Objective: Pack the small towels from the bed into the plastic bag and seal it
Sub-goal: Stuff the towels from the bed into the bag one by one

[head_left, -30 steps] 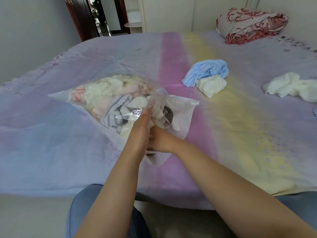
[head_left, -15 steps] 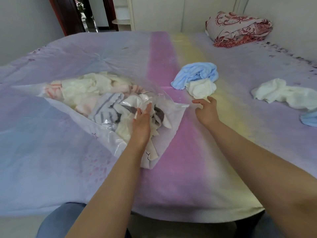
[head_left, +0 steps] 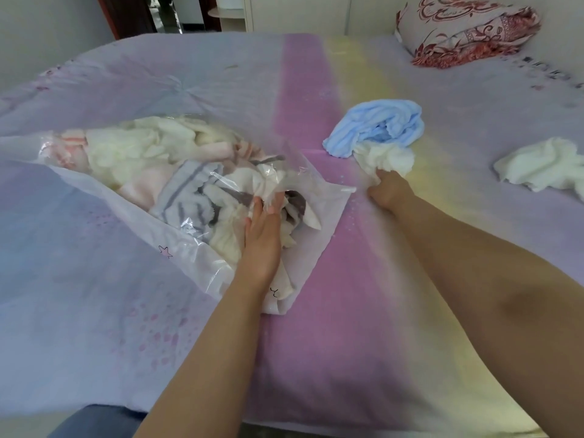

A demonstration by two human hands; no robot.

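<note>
L hand [head_left: 264, 230] lies flat, fingers straight, at mouth of bag [head_left: 319, 216], mid-bed w/ towels inside. R hand [head_left: 389, 191] pinches cream towel [head_left: 387, 158] right of bag, touching blue towel [head_left: 377, 128].

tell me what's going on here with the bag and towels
A person is packing small towels into a plastic bag on the bed. The left hand rests at the bag's open mouth, fingers under the film, holding it open. The right hand has a grip on a white towel beside a blue towel. Another white towel lies further right. The bag is already well filled and not yet sealed.
</note>
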